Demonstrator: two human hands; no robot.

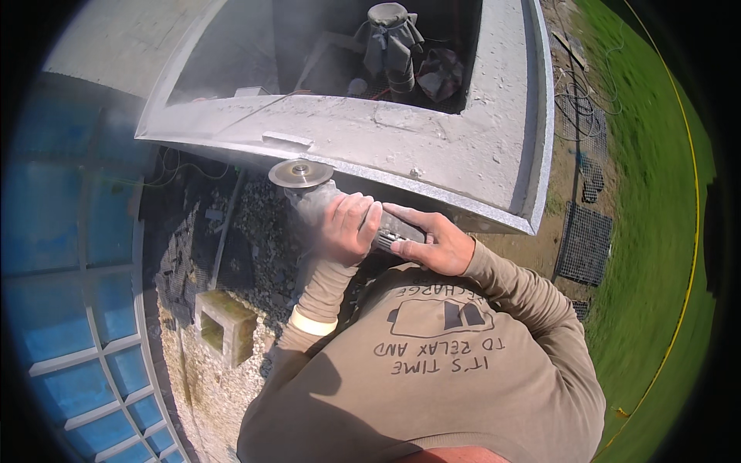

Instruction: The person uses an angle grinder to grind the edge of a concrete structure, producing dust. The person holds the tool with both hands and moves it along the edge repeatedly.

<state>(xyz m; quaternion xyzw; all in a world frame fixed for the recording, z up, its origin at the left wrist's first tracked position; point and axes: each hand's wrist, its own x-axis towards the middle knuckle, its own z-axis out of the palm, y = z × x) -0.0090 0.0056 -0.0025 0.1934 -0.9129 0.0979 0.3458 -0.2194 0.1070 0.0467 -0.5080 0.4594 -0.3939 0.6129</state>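
Both of my hands are closed round an angle grinder (398,232), held across my front. My left hand (347,227) grips its head end, just behind the round cutting disc (301,174). My right hand (441,241) wraps the rear of the dusty grey body. The disc is at the front edge of a pale concrete slab (370,135), close below a small raised strip (287,140) on it; whether it touches the edge I cannot tell. Pale dust hangs over the slab's left part and around the grinder's head.
An opening in the slab holds a cloth-wrapped post (389,46) and a crumpled bag (441,75). A hollow concrete block (225,328) stands on gravel at lower left, beside blue framed panes (50,309). Black grid panels (584,243) and a yellow line (695,185) lie at right.
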